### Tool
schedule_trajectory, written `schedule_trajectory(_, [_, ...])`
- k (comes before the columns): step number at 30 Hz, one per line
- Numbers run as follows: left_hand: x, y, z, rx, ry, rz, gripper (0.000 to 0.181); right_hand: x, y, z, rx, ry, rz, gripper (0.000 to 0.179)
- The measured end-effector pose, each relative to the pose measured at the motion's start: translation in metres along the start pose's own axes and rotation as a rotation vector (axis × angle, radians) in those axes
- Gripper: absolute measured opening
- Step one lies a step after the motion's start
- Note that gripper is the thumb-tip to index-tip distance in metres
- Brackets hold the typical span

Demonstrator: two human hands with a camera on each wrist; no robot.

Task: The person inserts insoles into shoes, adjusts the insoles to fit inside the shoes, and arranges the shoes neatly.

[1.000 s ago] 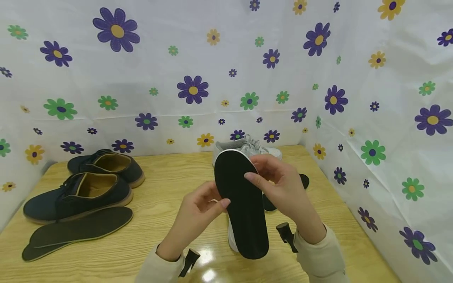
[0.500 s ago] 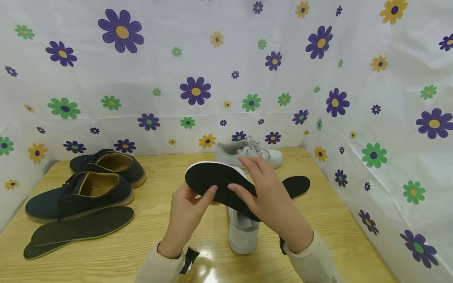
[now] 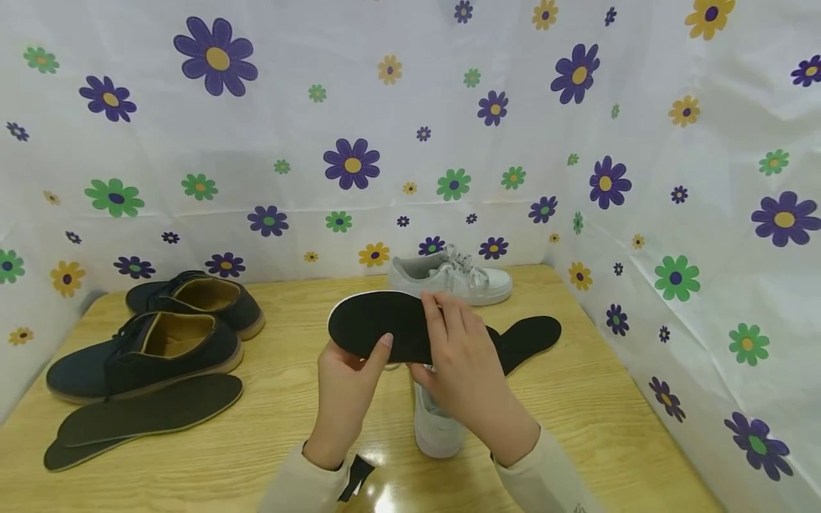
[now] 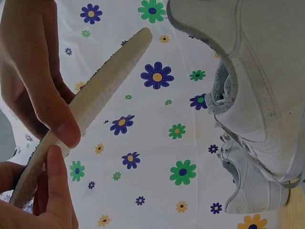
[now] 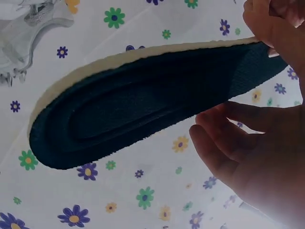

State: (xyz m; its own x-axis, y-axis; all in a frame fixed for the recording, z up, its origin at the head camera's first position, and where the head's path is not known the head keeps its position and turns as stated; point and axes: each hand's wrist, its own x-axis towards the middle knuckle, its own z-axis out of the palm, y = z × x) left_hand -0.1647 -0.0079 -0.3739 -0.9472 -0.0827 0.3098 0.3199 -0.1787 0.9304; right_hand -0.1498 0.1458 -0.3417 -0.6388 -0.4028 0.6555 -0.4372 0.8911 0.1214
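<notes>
A black insole (image 3: 365, 320) with a pale edge is held up in front of me, its rounded end pointing left. My left hand (image 3: 349, 388) pinches its lower edge, thumb on the black face. Across its middle lies my right hand (image 3: 465, 363), fingers over the upper edge and thumb at the lower one. The right wrist view shows a raised outline on the insole's dark face (image 5: 128, 112); its pale side (image 4: 107, 81) shows in the left wrist view. Below the hands a white sneaker (image 3: 439, 434) is partly hidden, its heel toward me.
Another white sneaker (image 3: 490, 285) stands at the back, laces loose. A second black insole (image 3: 532, 338) lies right of the hands. On the left are two dark shoes (image 3: 173, 356) with tan linings and a pair of dark insoles (image 3: 154, 410). A flowered cloth (image 3: 288, 128) hangs behind the table.
The insole has turned from upright to lying crosswise, its rounded end swinging left. My right hand has moved from its upper edge to its middle, fingers now over it.
</notes>
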Motion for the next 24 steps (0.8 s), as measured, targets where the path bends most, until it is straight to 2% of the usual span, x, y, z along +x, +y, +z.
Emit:
schedule_trajectory(6, [-0.001,-0.004,0.002,-0.002,-0.035,-0.053,0.028,0.002,0.011,-0.001,0.153,-0.115,0.016,0.089])
schedule_trajectory(13, [0.003,-0.007,0.000,0.019,-0.121,-0.068,0.031,0.006,0.027,-0.006,0.370,-0.244,0.063,0.078])
schedule_trajectory(20, [0.008,-0.010,-0.005,-0.035,-0.287,-0.044,0.034,0.006,0.043,-0.014,0.577,-0.344,0.226,0.061])
schedule_trajectory(24, [0.010,-0.014,-0.006,0.046,-0.343,0.021,0.033,0.004,0.056,-0.012,0.679,-0.343,0.326,0.051])
